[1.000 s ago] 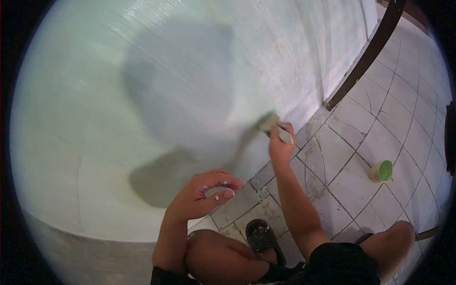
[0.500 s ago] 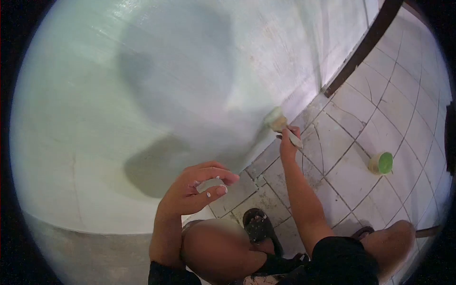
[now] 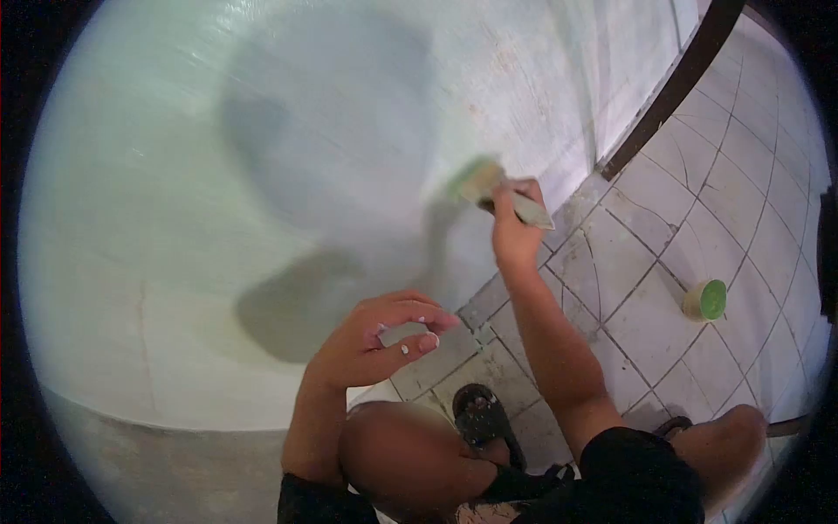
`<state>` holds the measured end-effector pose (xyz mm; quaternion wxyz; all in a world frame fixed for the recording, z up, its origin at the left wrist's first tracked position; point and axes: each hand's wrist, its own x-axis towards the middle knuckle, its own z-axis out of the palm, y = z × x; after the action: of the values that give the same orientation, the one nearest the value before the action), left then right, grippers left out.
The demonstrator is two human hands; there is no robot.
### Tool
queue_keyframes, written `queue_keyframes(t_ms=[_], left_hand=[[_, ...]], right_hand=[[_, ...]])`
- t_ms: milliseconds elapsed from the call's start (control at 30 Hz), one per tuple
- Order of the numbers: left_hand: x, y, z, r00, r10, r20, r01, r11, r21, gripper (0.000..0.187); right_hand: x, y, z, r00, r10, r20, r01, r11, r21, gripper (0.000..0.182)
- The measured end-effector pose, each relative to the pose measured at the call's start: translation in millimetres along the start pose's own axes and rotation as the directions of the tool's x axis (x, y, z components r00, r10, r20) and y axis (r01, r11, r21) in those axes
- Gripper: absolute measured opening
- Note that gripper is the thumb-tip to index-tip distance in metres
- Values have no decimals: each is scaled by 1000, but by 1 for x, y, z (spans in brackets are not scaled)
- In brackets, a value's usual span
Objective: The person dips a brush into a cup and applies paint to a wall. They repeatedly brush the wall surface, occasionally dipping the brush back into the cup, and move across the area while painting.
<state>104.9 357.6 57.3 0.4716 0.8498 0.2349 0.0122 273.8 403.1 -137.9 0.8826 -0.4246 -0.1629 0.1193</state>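
A paintbrush [image 3: 482, 181] with a pale handle is gripped in my right hand [image 3: 517, 223]. Its bristles, wet with light green paint, meet or nearly meet the pale green wall [image 3: 175, 244]. My left hand [image 3: 375, 341] hovers in front of the lower wall, holding nothing, with thumb and fingers curved apart. White paint spots mark its fingers and thumb. To the right on the floor stands a small round tub [image 3: 705, 300] with bright green paint inside.
White floor tiles [image 3: 698, 236] with dark joints and some cracks run along the wall's base. A dark brown post or frame [image 3: 672, 92] stands at the wall's far end. My knee [image 3: 410, 445] and a black sandal [image 3: 484, 419] are close below my hands.
My right hand has moved the brush up and slightly left along the wall, away from the floor edge. The left hand has shifted a little up and to the right.
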Motion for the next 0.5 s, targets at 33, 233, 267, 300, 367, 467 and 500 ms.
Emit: queue_keyframes(t_ms=[33,233,267,300,367,467,500], left_hand=[[2,1,0,998,58,17,-58,998,38,24],[3,1,-7,996,93,-12,-92,991,93,21],[3,-2,-8,998,59,-15,-58,996,71,21],[3,-6,-7,997,75,-35,-72,994,77,21],[1,-15,-5,996,-3,-86,0,1000,-30,23],[0,-17,-5,1000,-21,1,21,989,146,30],[2,-16,-6,1000,-2,-25,6,990,144,30]], right_hand=[[0,-29,11,1000,9,14,-8,1000,-12,8],[-7,-1,3,998,-51,28,49,996,74,11],[-14,28,-21,999,-5,49,5,1000,-9,11],[-24,55,-47,997,38,64,-32,995,-89,11],[-49,108,-94,933,336,-126,-339,941,-6,20],[-54,104,-101,889,411,-200,-425,905,-29,18],[-49,96,-92,904,399,-154,-421,895,-150,17]])
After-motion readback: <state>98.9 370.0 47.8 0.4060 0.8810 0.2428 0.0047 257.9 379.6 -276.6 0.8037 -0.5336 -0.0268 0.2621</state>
